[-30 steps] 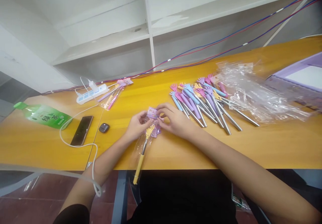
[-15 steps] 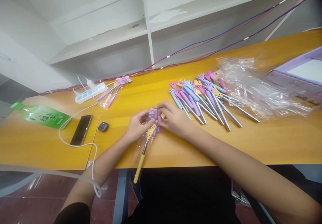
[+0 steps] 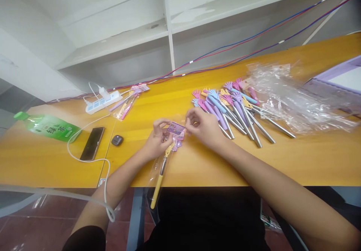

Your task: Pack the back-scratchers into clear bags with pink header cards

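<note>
Head view: your left hand (image 3: 154, 144) pinches the bag (image 3: 155, 168), your right hand (image 3: 205, 127) the card (image 3: 176, 129) by its edge. The scratcher (image 3: 160, 178) is bagged, handle poking past the near edge of the table (image 3: 214, 168); loosen that left grip and it'd probably slide off.

Right hand (image 3: 203, 127) shifted farther right of the yellow back scratcher (image 3: 160, 179). Card (image 3: 176, 128) above back scratcher's head now tilted, broader face showing. Left hand (image 3: 155, 142), left of back scratcher's head: index finger and thumb now spread wider.
</note>
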Available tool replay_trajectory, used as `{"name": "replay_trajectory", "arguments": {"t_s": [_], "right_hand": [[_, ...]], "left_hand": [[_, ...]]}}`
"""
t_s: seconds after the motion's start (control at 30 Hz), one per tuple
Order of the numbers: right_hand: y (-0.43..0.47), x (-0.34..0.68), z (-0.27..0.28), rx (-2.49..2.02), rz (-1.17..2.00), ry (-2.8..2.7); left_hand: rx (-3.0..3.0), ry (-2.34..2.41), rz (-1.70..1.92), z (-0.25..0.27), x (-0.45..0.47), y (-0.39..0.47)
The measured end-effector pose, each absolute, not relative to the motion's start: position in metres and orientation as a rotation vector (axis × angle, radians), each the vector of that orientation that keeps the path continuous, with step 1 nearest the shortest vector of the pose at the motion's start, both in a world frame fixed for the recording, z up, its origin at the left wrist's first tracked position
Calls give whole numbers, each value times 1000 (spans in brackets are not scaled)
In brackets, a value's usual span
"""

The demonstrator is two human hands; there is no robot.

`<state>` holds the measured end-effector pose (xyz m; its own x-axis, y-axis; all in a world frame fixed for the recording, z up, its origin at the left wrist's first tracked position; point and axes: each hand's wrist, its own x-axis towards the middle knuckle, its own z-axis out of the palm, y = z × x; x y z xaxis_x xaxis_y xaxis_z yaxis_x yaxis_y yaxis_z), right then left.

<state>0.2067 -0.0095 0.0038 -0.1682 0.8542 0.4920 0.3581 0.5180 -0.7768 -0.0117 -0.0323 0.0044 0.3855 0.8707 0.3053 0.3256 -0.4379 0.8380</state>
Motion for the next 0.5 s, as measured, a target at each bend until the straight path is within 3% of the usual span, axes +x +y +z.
{"name": "replay_trajectory", "arguments": {"t_s": [0.17,0.5], "right_hand": [[-5,209,0,-938,811,-1782],[-1,212,0,-911,679,-1903]], "left_hand": [[2188,1024,850,16,-13,-30],[2139,1080,839,16,-15,-30]]}}
